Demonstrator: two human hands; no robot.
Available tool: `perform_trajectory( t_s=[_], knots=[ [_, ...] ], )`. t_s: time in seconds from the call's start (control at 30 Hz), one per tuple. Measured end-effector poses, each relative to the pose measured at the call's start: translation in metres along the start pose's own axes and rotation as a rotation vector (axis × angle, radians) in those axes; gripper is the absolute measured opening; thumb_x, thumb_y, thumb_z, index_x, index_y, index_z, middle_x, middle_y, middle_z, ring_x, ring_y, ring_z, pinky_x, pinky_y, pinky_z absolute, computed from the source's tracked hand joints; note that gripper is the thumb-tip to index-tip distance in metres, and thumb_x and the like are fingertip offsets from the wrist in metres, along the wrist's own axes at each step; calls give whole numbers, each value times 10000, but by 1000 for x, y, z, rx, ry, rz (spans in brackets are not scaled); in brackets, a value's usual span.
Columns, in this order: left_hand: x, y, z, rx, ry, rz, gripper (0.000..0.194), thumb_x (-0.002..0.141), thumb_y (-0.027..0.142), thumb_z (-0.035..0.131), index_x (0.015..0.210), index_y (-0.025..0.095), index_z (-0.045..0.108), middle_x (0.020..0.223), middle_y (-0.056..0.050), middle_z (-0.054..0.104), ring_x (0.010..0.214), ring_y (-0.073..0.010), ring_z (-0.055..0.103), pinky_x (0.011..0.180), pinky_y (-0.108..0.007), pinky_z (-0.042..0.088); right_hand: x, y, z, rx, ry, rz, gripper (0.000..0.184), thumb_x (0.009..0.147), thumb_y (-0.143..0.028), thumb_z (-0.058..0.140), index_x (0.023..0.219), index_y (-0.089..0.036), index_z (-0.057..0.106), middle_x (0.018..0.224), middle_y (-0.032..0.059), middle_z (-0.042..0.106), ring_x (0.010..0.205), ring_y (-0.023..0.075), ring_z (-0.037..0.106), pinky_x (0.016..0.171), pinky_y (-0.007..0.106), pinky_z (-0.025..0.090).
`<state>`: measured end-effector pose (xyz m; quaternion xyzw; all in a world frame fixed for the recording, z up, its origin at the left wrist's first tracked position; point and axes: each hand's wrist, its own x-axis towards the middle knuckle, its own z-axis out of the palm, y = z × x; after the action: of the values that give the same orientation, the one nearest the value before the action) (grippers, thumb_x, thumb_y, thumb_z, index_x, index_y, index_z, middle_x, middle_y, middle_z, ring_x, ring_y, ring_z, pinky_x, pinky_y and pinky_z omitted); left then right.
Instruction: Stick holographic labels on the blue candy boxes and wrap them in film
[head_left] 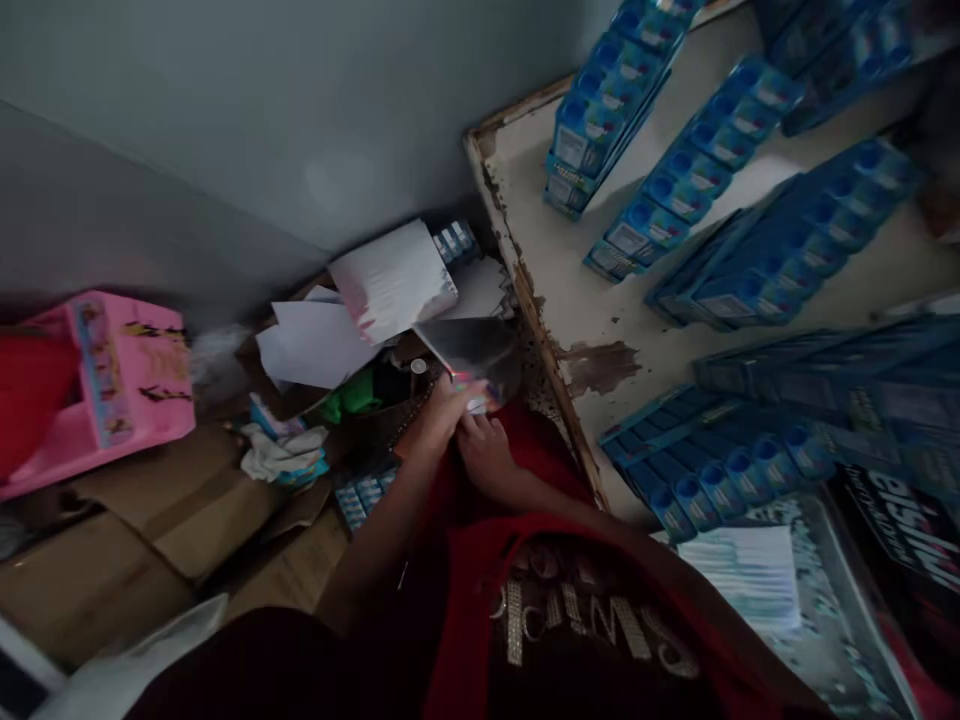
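Close in front of my body, my left hand [448,408] and my right hand [486,455] are together on a thin, shiny plastic packet [480,350]. The packet looks dark and see-through, with a bright multicoloured patch near my fingers. My left fingers pinch its lower end. The right hand is closed just below, its fingers curled against the same end; dim light and blur hide exactly what it grips. Beyond the packet lie a stack of white sheets [394,280] and some loose white papers [315,340], heaped over an open box.
To the right, a worn white table [540,200] with chipped edges carries several rows of blue boxes [667,205]. A pile of printed paper [742,570] lies near its front. At the left are cardboard boxes [187,500], a pink plastic container [142,370] and crumpled wrapping [281,450]. A grey wall [262,120] stands behind.
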<state>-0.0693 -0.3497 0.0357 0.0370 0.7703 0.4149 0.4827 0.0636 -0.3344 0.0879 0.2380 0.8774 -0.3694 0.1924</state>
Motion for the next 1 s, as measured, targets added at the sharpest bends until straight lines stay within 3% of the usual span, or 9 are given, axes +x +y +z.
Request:
perform_trajectory(
  t_s=[0.07,0.13,0.2,0.3,0.43,0.57,0.7,0.83,1.0],
  knots=[
    [-4,28,-6,105,173,33,403,596,372,922,871,168,708,818,-57,734,830,-245,709,758,-330,568,-18,-6,-17,66,58,-53,535,1063,-149,479,1583,-181,603,1791,149,388,1373,326,628,1093,504,573],
    [-14,60,-22,121,158,112,425,577,411,914,847,159,704,811,-50,726,761,-219,681,715,-325,555,-44,-5,-36,230,136,-104,591,1008,-179,632,1593,-255,603,1841,114,282,1425,312,622,1135,482,572],
    [-29,96,-39,130,40,218,492,561,449,921,901,151,726,859,-54,753,753,-209,681,715,-324,564,-75,3,-53,428,227,-186,549,965,-217,723,1507,-297,686,1814,94,355,1486,284,599,1191,441,549],
    [-49,153,-58,283,-134,314,500,581,447,927,949,154,759,921,-78,795,805,-225,715,749,-333,584,-113,21,-78,637,410,-238,368,995,-262,697,1351,-309,777,1545,86,678,1383,244,689,1160,408,575],
    [-58,231,-55,528,-378,388,343,605,343,929,878,187,791,903,-97,820,858,-260,752,798,-366,607,-130,38,-134,654,725,-187,331,1036,-358,686,1358,-319,753,1231,76,798,1111,251,764,993,427,634],
    [-60,312,-25,670,-758,388,188,653,236,882,832,215,829,883,-76,828,833,-260,767,807,-377,615,-112,38,-232,389,928,-170,590,1008,-540,730,1537,-297,639,1479,131,687,1386,331,624,1153,522,544],
    [-58,388,18,880,-1029,467,147,696,138,845,832,190,862,849,-83,823,800,-264,762,791,-359,598,-74,39,-338,41,795,-119,823,852,-711,841,1546,-324,628,1529,105,642,1530,394,481,1283,595,368],
    [-36,447,62,949,-1147,584,219,635,44,855,769,217,846,788,-46,793,791,-261,763,765,-323,578,-57,58,-406,-83,596,-36,437,881,-563,868,1206,-286,774,1016,26,755,1139,293,689,1171,505,416],
    [17,493,129,922,-1283,752,391,638,145,902,1003,267,828,907,-12,785,867,-236,759,741,-266,540,-102,97,-449,126,591,230,178,955,-402,737,999,-232,763,746,-18,638,711,152,546,717,285,380]
  ],
)
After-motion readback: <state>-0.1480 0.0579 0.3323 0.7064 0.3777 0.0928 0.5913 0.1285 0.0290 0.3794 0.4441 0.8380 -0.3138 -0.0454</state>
